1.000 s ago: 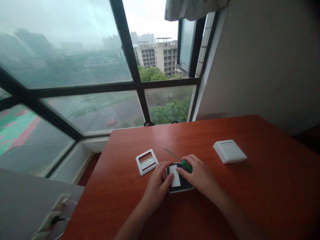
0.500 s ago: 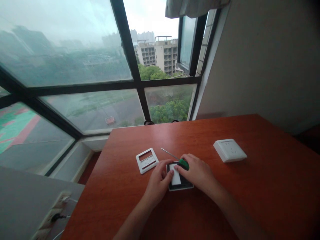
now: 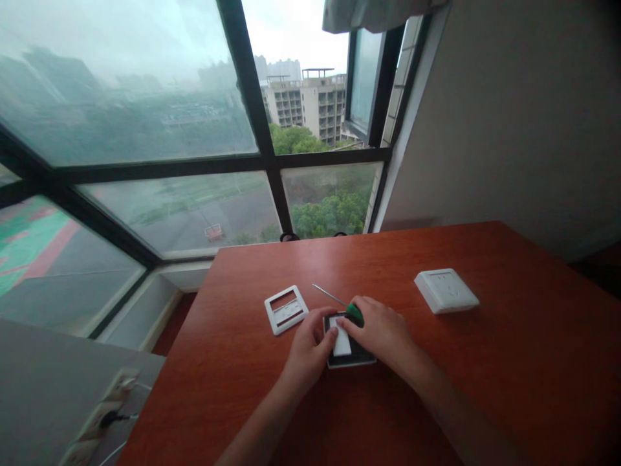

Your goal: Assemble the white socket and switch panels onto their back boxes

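A square wall-socket panel (image 3: 361, 355) with a pale rim and dark inside lies on the table in front of me, a white rectangular piece (image 3: 342, 343) within it. My left hand (image 3: 308, 353) is closed on the panel's left edge, its thumb over the white piece. In my right hand (image 3: 388, 330) is a screwdriver (image 3: 355, 314) with a green handle, its thin shaft pointing away to the upper left, clear of the panel. The right thumb also rests at the white piece, near the left thumb. Just beyond my left hand lies a white socket faceplate (image 3: 285, 312) with openings.
A white boxed wall socket (image 3: 447, 291) stands on the right of the reddish-brown wooden table (image 3: 514, 349). Large windows (image 3: 160, 110) border the far and left sides. Low at left, a plug and cables sit in wall outlets (image 3: 104, 414).
Almost nothing differs. Both hands keep their hold, and the screwdriver's handle has tipped very slightly in my right hand.
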Available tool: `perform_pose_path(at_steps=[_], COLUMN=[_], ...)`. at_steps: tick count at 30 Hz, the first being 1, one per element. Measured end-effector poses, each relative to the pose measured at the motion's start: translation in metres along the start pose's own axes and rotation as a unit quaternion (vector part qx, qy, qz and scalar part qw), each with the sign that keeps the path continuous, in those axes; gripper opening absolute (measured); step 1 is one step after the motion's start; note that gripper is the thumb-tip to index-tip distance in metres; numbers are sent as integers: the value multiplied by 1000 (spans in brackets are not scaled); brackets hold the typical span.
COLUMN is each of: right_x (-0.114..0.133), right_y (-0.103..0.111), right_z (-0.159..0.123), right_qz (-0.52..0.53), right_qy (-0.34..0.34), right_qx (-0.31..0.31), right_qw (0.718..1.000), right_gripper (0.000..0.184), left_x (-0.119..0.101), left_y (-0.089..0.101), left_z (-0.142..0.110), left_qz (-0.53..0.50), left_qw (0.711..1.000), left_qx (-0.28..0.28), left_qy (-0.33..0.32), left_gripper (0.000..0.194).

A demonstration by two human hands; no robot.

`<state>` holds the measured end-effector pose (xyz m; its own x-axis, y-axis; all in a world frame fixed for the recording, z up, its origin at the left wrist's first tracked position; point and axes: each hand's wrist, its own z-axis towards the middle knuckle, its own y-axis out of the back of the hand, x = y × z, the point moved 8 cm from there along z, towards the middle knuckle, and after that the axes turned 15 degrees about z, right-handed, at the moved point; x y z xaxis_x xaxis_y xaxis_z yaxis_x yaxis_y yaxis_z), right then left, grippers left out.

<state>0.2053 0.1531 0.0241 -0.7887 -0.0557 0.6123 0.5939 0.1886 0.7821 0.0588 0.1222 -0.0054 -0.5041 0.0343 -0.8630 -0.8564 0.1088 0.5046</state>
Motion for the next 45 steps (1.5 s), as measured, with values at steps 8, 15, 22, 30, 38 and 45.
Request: perform_pose_path(at_steps=[8,15,22,30,38,45], right_x=[1,-2,-10,-12,-14,-18], right_y=[0,-4,-1,-1,-5,-7], right_z=[4,0,0,-17,-18,-16], right_qz=[-4,11,77,138,156,188], right_qy=[3,4,25,38,40,48], right_qx=[1,-20,-21,-17,-5,-8], right_qw=[1000,1000,996,990,987,981], right_gripper=[32,32,27,45,48,39], left_x=[-2,-7,-4,-8,-8,-6], left_y=[1,3,3,8,7,9], left_z=[-1,-4,-5,-8,-8,-8], left_qz=[22,50,21,20,15,12], left_qw=[1000,998,999,997,996,996], left_qx=[-11,-12,19,60,81,86], left_qy=[-7,-32,-23,-43,-31,-9], left_gripper=[31,31,35,48,53,49])
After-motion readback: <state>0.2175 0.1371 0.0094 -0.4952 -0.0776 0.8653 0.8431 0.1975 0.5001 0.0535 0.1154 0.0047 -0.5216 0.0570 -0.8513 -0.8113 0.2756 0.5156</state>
